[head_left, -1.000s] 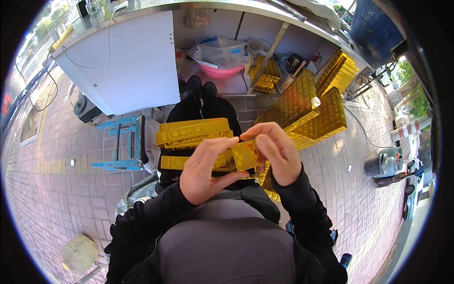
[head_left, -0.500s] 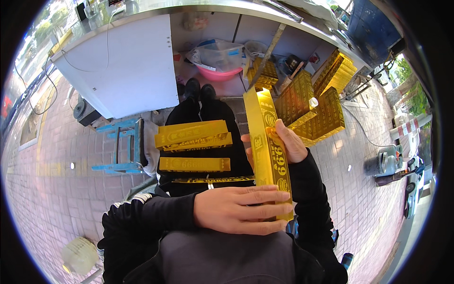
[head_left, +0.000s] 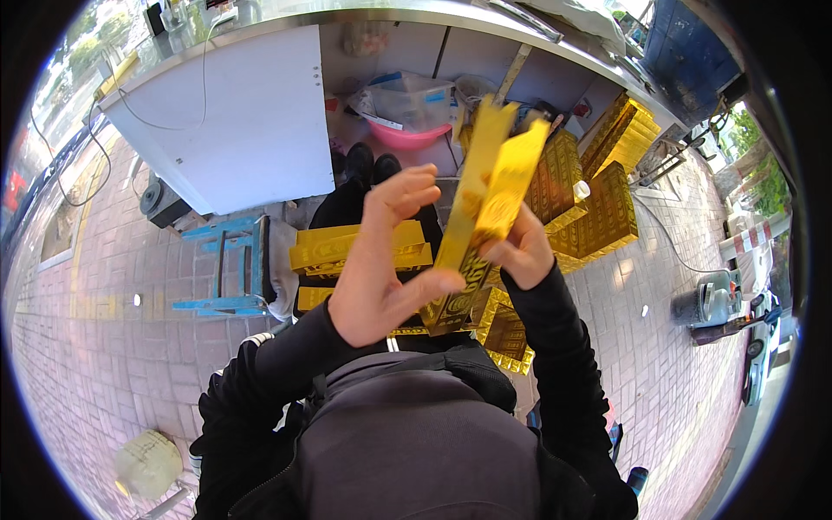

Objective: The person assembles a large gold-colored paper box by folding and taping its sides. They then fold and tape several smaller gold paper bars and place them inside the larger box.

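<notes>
A long golden-yellow cardboard box point(head_left: 485, 208) with dark printed ends stands tilted in front of me, its top flaps spread apart. My left hand point(head_left: 381, 269) grips its lower left side, thumb pressed across the bottom. My right hand point(head_left: 518, 251) holds the lower right side from behind. More flat golden boxes point(head_left: 355, 247) lie across my lap below my hands. My legs in black trousers and black shoes point(head_left: 371, 165) stretch forward.
Stacks of golden boxes point(head_left: 598, 186) stand on the brick paving to my right. A white counter panel point(head_left: 234, 130) is ahead, a blue stool point(head_left: 230, 264) to my left. A pink basin with a clear tub point(head_left: 412, 108) sits under the counter. A gas cylinder point(head_left: 702, 303) is far right.
The box has swung upright and its top has opened out. My left hand moved from lying flat across the box's lower end to gripping its side.
</notes>
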The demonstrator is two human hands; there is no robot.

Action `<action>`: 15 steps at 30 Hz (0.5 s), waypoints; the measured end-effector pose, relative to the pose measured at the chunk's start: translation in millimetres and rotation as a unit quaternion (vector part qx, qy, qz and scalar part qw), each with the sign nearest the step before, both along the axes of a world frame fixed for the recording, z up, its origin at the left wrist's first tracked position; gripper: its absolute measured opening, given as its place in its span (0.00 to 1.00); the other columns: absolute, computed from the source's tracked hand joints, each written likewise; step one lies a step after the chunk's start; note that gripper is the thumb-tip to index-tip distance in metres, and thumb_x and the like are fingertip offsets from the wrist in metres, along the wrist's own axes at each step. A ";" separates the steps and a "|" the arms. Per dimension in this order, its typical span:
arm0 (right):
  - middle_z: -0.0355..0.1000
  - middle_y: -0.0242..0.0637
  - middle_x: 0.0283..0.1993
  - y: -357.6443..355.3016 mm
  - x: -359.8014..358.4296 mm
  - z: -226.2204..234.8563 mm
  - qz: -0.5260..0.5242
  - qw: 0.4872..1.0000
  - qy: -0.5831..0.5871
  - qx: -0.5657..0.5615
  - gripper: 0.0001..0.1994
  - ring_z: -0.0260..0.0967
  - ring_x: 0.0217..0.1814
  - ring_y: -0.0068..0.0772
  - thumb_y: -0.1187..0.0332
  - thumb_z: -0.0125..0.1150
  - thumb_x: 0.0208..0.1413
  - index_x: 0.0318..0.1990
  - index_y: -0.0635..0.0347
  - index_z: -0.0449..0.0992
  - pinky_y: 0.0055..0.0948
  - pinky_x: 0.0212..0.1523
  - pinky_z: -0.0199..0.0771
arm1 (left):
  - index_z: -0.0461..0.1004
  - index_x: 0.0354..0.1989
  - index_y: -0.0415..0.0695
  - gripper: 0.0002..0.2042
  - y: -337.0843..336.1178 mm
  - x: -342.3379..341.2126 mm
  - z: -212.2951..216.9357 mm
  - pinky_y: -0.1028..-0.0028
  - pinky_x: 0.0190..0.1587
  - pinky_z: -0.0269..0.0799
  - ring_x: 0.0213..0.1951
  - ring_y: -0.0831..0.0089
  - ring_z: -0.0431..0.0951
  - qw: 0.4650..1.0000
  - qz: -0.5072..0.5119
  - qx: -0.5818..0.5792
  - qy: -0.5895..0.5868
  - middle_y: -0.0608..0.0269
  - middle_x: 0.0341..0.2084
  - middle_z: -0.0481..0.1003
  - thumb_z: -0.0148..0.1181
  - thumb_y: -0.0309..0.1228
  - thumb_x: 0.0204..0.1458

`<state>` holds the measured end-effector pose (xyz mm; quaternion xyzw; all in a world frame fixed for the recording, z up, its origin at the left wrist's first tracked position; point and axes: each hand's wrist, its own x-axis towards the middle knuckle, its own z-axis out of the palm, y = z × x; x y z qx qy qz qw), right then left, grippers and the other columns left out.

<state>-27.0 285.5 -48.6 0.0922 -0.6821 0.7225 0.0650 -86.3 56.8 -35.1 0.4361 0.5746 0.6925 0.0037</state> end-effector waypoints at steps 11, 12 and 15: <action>0.72 0.37 0.42 -18.6 18.0 -36.1 -0.054 0.937 -0.058 0.341 0.34 0.73 0.36 0.27 0.60 0.79 0.45 0.56 0.61 0.66 0.26 0.37 0.78 | 0.70 0.58 0.46 0.26 -4.5 17.3 -41.7 0.67 0.55 0.74 0.55 0.63 0.75 0.980 0.100 -0.152 0.079 0.57 0.56 0.68 0.72 0.23 0.49; 0.72 0.37 0.44 -20.7 22.7 -33.6 -0.081 0.942 -0.012 0.327 0.34 0.74 0.36 0.27 0.61 0.79 0.45 0.57 0.61 0.66 0.26 0.38 0.79 | 0.72 0.57 0.47 0.25 -7.8 18.6 -44.4 0.66 0.54 0.75 0.54 0.63 0.76 0.969 0.114 -0.183 0.120 0.57 0.55 0.69 0.72 0.24 0.49; 0.69 0.40 0.53 -30.7 37.6 -20.2 -0.172 0.940 0.081 0.283 0.31 0.75 0.38 0.29 0.68 0.78 0.44 0.56 0.60 0.69 0.28 0.41 0.78 | 0.75 0.56 0.50 0.24 -14.1 18.4 -48.8 0.67 0.50 0.77 0.49 0.61 0.79 0.965 0.123 -0.184 0.142 0.55 0.51 0.66 0.73 0.28 0.49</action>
